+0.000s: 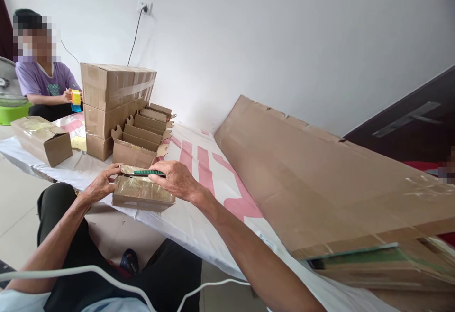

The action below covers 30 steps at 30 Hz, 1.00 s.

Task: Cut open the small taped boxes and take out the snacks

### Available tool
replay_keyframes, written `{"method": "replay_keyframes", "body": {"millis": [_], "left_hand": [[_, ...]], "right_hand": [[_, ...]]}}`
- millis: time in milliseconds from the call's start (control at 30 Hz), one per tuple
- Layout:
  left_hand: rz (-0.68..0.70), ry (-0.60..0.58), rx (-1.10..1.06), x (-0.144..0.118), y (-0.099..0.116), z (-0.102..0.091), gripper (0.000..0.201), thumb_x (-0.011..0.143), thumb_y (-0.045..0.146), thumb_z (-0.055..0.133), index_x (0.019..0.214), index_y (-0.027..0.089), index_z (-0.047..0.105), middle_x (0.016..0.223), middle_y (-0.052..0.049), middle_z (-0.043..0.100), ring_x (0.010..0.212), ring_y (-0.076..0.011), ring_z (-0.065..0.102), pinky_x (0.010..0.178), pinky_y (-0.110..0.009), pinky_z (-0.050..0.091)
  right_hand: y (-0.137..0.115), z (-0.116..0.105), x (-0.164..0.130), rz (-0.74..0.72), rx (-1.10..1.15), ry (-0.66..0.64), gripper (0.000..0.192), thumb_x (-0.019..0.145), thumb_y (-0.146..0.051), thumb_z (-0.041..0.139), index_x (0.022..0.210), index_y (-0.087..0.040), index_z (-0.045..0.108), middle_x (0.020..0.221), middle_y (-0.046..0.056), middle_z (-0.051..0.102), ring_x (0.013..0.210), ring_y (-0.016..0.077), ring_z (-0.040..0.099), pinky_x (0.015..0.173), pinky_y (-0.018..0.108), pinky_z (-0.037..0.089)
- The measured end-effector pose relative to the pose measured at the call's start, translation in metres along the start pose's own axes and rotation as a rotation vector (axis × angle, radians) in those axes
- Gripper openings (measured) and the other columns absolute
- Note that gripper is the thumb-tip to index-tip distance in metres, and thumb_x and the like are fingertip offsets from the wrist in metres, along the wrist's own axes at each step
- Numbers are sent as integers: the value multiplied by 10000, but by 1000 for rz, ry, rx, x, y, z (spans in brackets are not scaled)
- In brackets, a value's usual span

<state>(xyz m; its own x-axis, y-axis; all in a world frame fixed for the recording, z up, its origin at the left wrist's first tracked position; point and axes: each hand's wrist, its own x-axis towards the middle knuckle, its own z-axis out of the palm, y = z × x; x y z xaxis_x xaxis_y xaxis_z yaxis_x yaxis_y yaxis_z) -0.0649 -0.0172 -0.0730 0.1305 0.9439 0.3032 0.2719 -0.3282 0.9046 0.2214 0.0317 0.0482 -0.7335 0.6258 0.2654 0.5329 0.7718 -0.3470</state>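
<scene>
A small taped cardboard box lies at the near edge of the cloth-covered table. In my right hand is a green utility knife, lying along the tape on the box top. My left hand grips the box's left end, fingers curled over its upper corner. A dark slit shows in the tape near the knife's left end. Whether the blade is out is too small to tell.
Open boxes stand in a row just beyond, beside stacked sealed boxes. Another taped box sits at left. A co-worker in a purple shirt holds a tape roll. A large cardboard sheet leans at right.
</scene>
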Motion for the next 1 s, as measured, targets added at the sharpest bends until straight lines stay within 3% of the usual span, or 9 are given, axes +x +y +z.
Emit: {"method": "replay_keyframes", "body": {"millis": [267,533,833,1000], "left_hand": [[7,2,38,-1,6,-1,408,839,403,844,1234,299,838,1575,-126,601,1444,-360,570,995,-369,590],[-4,-11,49,0,8,-2,403,823,450,850,1198,303,854,1518,-119,621,1382,-357,597,973,-368,591],[-43,-29,63,4,6,-8,361,800,460,879,1112,279,858,1439,-118,626,1358,-343,597,975,-363,609],[-42,-49,64,5,9,-10,339,810,431,859,1107,266,855,1431,-123,621,1352,-336,603,952,-349,622]], "right_hand": [[-20,-5,18,4,-238,-109,181,1017,-266,653,1018,-219,828,995,44,811,901,194,701,696,289,367],[-32,-13,29,3,-424,-219,215,1025,-275,641,972,-182,827,940,95,801,822,219,702,659,302,329],[8,-30,6,-42,-422,-200,224,1005,-220,648,835,-221,794,816,49,752,726,168,621,626,306,268],[24,-34,-9,5,-496,-202,163,1023,-222,688,903,-209,797,854,61,761,746,188,635,632,322,251]]}}
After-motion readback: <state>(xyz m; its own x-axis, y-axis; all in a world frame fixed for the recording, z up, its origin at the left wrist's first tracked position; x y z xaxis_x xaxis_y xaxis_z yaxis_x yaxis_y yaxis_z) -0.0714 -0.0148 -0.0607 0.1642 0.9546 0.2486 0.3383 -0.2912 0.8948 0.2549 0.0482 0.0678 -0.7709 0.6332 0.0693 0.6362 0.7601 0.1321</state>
